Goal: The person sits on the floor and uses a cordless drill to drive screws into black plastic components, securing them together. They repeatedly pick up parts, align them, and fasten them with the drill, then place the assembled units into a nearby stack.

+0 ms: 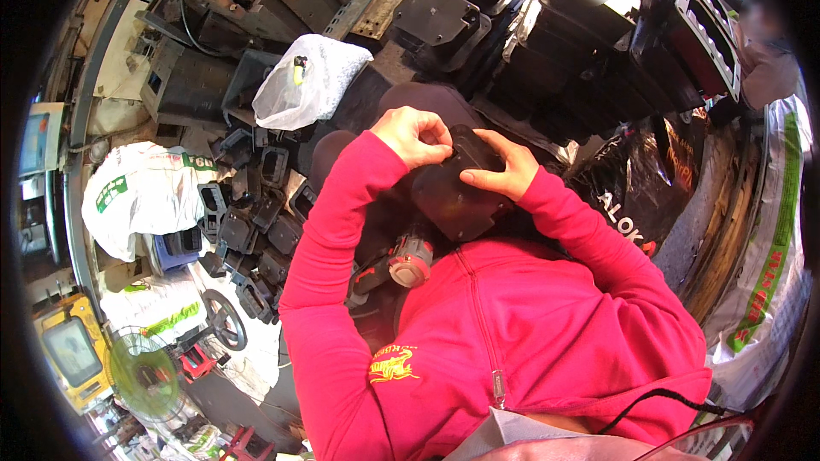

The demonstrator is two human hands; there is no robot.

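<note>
A dark, flat-faced black housing (459,198) rests on my lap, tilted against my front. My right hand (506,169) grips its far right edge, thumb on the face and fingers round the rim. At its far left corner, my left hand (416,138) is closed in a pinch; whatever lies between those fingertips is too small to make out. Just left of the housing, a grey and red power drill (408,261) lies by my thigh, partly hidden by my sleeve. Beyond my knees sits an open white plastic bag (313,81) of small pale pieces, with a yellow-green item inside.
Stacked black housings (436,24) rise at the far side and right. Loose dark metal parts (256,230) cover the floor at left, beside a white sack (145,192). A green fan (145,374) stands lower left. A black plastic bag (649,179) lies by my right arm.
</note>
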